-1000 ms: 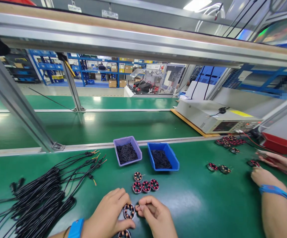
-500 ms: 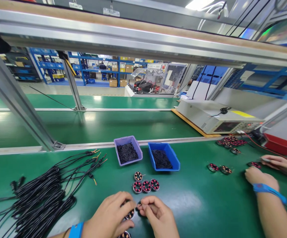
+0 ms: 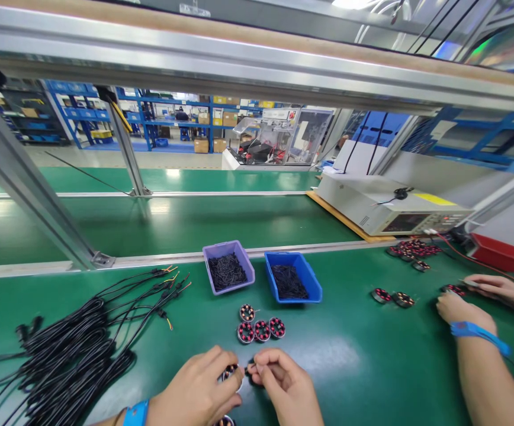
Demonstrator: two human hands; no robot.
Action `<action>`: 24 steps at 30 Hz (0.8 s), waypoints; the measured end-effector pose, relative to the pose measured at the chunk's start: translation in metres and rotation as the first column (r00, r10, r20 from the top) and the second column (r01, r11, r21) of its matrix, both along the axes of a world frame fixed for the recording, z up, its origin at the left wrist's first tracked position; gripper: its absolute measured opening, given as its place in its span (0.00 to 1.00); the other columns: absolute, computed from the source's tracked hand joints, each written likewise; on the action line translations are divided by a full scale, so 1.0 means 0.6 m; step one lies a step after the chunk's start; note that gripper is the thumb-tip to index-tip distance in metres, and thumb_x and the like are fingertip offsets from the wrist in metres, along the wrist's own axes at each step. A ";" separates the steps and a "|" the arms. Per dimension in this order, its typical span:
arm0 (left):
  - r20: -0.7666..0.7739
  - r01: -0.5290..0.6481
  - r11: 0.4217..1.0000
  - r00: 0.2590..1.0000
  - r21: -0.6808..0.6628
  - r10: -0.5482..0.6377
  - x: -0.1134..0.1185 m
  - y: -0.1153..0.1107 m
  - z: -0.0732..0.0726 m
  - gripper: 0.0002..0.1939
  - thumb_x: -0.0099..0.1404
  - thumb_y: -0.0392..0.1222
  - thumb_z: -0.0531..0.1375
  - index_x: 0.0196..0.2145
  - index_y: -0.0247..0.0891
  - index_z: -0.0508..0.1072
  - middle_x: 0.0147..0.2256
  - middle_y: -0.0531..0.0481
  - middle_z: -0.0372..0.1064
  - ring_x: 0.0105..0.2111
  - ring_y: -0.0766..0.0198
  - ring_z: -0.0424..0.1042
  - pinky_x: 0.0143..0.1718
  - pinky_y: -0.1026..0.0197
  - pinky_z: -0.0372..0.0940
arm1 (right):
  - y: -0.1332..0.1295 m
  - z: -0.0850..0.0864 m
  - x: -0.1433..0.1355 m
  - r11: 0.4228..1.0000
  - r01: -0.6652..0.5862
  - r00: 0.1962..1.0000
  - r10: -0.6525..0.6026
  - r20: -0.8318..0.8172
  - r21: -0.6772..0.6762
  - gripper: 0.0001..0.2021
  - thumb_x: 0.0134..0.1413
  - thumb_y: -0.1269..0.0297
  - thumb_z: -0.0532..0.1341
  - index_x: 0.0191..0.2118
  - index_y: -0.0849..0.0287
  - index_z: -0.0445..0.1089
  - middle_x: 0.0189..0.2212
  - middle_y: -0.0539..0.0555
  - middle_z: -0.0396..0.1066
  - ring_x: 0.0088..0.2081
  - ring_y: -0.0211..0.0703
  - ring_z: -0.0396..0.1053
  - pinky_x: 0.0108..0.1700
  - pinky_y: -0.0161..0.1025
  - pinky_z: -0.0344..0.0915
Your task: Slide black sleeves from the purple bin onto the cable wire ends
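Nearest the viewer, a bare left hand with a blue wristband curls its grip around a wound ring-shaped stator, partly hidden by the fingers, at the tabletop. Just beside it, the right hand has its grip pressed together, pinching a small dark piece too small to identify. Another stator is cut off by the bottom edge, below the left hand. To the left lies a large bundle of black cables with bare colored wire ends. Slightly beyond the hands sit four stators, three in a row and one behind. Behind these, a purple bin and a blue bin stand side by side, holding short black pieces. At right, a co-worker's two hands are at another stator, with a pair of loose stators, a stator pile and a red bin near them. Farther back, a gray instrument rests on a wooden board, and metal framing crosses in front of blue shelves.
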State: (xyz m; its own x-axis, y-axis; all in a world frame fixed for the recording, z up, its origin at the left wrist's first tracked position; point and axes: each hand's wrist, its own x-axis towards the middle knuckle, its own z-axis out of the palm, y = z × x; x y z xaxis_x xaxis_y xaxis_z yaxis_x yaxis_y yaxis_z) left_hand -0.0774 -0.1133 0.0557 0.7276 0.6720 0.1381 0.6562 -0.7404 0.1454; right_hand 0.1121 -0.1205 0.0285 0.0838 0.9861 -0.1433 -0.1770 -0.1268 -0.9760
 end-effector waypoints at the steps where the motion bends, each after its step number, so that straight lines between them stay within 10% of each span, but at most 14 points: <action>1: -0.003 0.000 1.000 1.000 0.002 0.000 0.000 0.000 0.001 0.15 0.67 0.39 0.66 0.50 0.38 0.69 0.47 0.45 0.75 0.39 0.53 0.77 0.33 0.57 0.75 | 0.000 -0.001 0.000 1.000 0.006 1.000 -0.006 0.015 0.014 0.26 0.40 0.36 0.73 0.29 0.57 0.74 0.28 0.53 0.74 0.33 0.49 0.77 0.40 0.43 0.74; 24: 0.101 0.005 0.995 0.995 0.101 -0.015 -0.002 -0.002 -0.005 0.20 0.62 0.36 0.70 0.49 0.37 0.69 0.44 0.47 0.75 0.36 0.54 0.76 0.29 0.56 0.75 | 0.003 -0.001 0.009 0.994 -0.109 0.994 0.109 -0.005 0.025 0.23 0.45 0.40 0.73 0.30 0.57 0.75 0.28 0.52 0.75 0.31 0.46 0.76 0.38 0.39 0.73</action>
